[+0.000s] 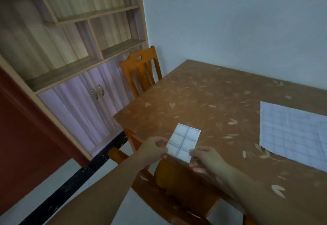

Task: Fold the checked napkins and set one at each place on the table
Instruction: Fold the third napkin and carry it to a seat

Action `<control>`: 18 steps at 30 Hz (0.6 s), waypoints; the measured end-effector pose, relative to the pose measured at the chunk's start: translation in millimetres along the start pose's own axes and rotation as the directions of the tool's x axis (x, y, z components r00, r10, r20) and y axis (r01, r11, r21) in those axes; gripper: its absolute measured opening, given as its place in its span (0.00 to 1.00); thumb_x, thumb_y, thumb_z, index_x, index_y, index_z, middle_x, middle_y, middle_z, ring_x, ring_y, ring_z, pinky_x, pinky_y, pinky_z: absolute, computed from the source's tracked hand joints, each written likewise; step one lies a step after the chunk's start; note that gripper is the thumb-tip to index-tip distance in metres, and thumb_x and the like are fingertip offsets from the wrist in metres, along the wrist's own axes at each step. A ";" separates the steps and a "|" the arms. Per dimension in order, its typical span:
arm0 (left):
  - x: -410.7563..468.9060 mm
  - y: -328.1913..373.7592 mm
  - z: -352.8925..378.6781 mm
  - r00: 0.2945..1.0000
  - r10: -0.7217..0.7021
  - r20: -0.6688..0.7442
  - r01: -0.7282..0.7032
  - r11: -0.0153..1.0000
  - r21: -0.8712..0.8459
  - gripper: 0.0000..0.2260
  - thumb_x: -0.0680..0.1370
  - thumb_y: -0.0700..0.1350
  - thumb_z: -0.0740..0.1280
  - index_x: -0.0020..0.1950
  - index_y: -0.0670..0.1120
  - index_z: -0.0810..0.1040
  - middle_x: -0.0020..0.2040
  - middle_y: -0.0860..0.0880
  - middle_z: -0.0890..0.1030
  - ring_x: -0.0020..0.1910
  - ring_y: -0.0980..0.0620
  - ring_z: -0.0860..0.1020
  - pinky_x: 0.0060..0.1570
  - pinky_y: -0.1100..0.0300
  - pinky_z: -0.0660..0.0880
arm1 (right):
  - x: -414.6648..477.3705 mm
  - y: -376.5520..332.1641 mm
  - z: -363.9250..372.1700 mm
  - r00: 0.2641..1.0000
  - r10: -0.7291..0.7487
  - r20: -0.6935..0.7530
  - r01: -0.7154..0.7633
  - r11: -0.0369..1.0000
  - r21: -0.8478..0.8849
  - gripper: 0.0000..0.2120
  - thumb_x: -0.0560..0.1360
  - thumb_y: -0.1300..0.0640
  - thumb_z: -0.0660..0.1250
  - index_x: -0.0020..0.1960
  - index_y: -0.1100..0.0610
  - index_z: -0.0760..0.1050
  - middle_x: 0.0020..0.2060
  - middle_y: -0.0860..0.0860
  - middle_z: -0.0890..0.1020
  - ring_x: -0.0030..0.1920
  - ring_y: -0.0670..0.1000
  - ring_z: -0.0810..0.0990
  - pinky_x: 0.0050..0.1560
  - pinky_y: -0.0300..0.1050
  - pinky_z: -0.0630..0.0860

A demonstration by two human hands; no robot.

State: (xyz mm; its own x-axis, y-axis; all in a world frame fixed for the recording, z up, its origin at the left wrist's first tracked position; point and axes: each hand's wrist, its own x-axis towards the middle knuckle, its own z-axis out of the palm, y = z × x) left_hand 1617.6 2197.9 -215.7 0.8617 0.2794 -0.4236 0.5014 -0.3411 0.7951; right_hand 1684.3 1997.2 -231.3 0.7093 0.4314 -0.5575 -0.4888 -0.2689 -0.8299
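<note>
A small folded checked napkin (184, 142), white with blue-grey lines, is held just above the near left edge of the brown leaf-patterned table (203, 101). My left hand (155, 147) pinches its near left corner and my right hand (205, 159) pinches its near right corner. A larger checked napkin (292, 134), spread flat, lies on the table at the right.
An orange wooden chair (141, 72) stands at the table's far left end. Another wooden chair (177, 189) is tucked under the near edge, below my hands. A shelf unit with pale purple cupboard doors (85, 99) lines the left wall.
</note>
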 end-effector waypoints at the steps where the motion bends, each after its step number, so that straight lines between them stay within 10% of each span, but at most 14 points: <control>1: 12.5 -2.2 0.9 1.000 0.005 0.023 -0.006 1.000 0.026 0.15 0.79 0.40 0.66 0.65 0.46 0.76 0.52 0.47 0.82 0.40 0.54 0.80 0.40 0.61 0.78 | 9.0 3.3 -0.9 1.000 0.022 -0.018 -0.022 1.000 0.012 0.07 0.77 0.59 0.67 0.53 0.59 0.79 0.29 0.53 0.82 0.33 0.50 0.81 0.36 0.44 0.77; 11: 136.3 -21.9 20.6 0.953 0.054 0.298 -0.107 0.981 0.163 0.14 0.79 0.39 0.66 0.65 0.42 0.75 0.51 0.44 0.80 0.31 0.55 0.76 0.28 0.71 0.72 | 83.6 15.6 -2.5 0.927 0.181 -0.328 -0.176 0.983 0.046 0.08 0.77 0.63 0.65 0.54 0.65 0.79 0.37 0.62 0.82 0.29 0.52 0.75 0.27 0.40 0.69; 18: 189.2 -25.9 16.8 0.928 0.112 0.354 -0.254 0.886 0.387 0.11 0.80 0.47 0.65 0.60 0.47 0.79 0.59 0.48 0.81 0.55 0.49 0.79 0.55 0.55 0.76 | 92.1 22.3 -15.0 0.822 0.191 -0.537 -0.247 0.968 -0.035 0.06 0.75 0.62 0.67 0.43 0.63 0.82 0.38 0.62 0.85 0.34 0.54 0.82 0.35 0.45 0.80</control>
State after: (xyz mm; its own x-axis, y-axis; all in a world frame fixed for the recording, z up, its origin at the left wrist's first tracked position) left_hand 1768.9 2244.5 -323.7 0.8837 -0.0967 -0.4580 0.2553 -0.7207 0.6446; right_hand 1746.4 2018.0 -301.5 0.7624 -0.1594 -0.6271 -0.6311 -0.3972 -0.6663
